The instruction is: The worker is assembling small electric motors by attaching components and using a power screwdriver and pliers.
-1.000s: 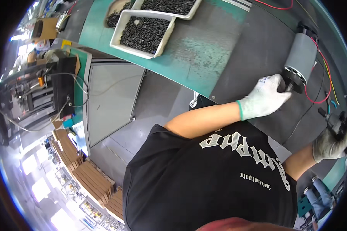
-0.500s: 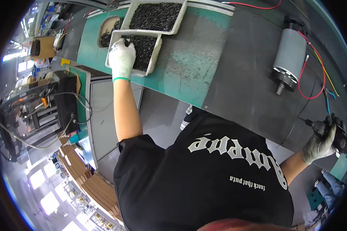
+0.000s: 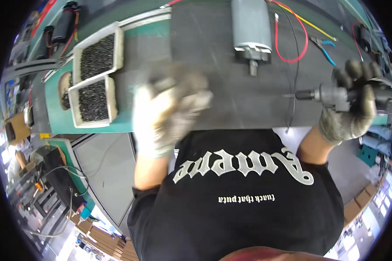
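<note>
My left hand (image 3: 167, 108), in a whitish glove, is smeared by motion over the bench between the trays and a grey cylindrical motor (image 3: 251, 26). Its fingers are too blurred to show whether they hold anything. My gloved right hand (image 3: 344, 124) grips a dark power screwdriver (image 3: 331, 96), whose thin bit points left across the bench. The motor lies beyond both hands with its shaft toward me. To the left, a near white tray (image 3: 112, 96) and a far white tray (image 3: 119, 45) hold many small black pieces, probably screws.
Left of the trays sits a small brown dish (image 3: 62, 89). A red wire (image 3: 306, 41), a yellow wire (image 3: 313, 26) and blue-handled pliers (image 3: 326, 51) lie right of the motor. More dark motors (image 3: 65, 21) stand at the far left. The bench's front edge runs close to my body.
My left hand has left the near tray and swung right, toward the middle of the bench. The view has turned right. My right hand still holds the screwdriver, its bit now pointing left.
</note>
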### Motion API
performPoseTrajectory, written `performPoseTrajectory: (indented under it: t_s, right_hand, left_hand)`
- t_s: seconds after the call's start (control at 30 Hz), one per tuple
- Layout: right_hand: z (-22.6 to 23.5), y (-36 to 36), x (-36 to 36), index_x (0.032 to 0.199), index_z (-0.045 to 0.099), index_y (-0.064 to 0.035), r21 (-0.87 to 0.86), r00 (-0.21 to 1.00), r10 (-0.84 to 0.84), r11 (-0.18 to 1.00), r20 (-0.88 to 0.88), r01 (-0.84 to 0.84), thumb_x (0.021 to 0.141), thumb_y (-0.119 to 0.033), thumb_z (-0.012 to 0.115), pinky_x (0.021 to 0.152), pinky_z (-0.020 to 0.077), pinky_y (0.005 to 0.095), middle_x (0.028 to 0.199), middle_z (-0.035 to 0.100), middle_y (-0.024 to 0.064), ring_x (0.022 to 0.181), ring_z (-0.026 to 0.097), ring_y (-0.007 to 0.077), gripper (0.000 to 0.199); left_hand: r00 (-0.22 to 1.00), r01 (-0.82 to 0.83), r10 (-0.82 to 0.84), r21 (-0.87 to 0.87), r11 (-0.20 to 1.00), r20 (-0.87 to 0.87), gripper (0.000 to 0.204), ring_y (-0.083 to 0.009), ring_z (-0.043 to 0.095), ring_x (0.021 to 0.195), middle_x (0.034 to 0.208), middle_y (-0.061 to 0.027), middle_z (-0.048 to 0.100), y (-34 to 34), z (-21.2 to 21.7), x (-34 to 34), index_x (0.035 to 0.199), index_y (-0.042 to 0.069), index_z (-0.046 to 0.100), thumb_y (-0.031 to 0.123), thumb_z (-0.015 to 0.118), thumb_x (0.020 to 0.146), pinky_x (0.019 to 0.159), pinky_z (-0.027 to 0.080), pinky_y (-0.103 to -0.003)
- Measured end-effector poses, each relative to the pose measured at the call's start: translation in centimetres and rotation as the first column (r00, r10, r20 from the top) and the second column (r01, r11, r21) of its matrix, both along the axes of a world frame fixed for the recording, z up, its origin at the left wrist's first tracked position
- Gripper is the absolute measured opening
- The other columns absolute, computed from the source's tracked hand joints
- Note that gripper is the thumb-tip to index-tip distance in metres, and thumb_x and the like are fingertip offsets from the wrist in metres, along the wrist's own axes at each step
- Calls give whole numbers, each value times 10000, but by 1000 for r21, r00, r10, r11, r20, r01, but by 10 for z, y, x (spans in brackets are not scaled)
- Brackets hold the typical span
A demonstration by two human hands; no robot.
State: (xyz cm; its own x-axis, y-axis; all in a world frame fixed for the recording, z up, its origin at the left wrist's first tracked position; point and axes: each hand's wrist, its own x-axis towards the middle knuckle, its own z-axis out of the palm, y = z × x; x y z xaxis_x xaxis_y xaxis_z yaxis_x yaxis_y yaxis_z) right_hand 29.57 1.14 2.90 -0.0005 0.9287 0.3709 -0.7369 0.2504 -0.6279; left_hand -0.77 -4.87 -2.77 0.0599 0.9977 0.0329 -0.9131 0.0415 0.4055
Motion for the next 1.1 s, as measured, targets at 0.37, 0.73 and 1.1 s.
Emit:
performPoseTrajectory:
  t_s: [0.37,0.73,1.1]
  right_hand:
    - [5,-13,28,1284,438,-19,-72,977,-160,983,140,171,827,-80,667,760,520,340,1100,564,171,938,576,256,515]
    - [0,-8,-56,1288,415,-65,-139,919,-311,926,243,351,846,-79,630,662,502,266,1024,552,86,829,549,174,491]
    - [-19,19,-82,1243,434,-53,98,752,-507,850,422,518,831,-70,650,654,499,255,970,553,72,785,560,163,465]
  left_hand:
    - [910,399,-391,-36,916,139,294,-90,452,693,846,-18,522,30,-11,103,1120,52,555,259,638,927,670,413,-266]
    - [826,543,-560,-174,822,-65,274,-98,441,585,713,-7,464,17,-34,102,920,52,517,319,553,970,573,399,-261]
    - [918,394,-313,-651,649,243,335,-169,546,621,733,-31,552,33,-53,110,1003,49,552,372,466,1000,619,473,-316]
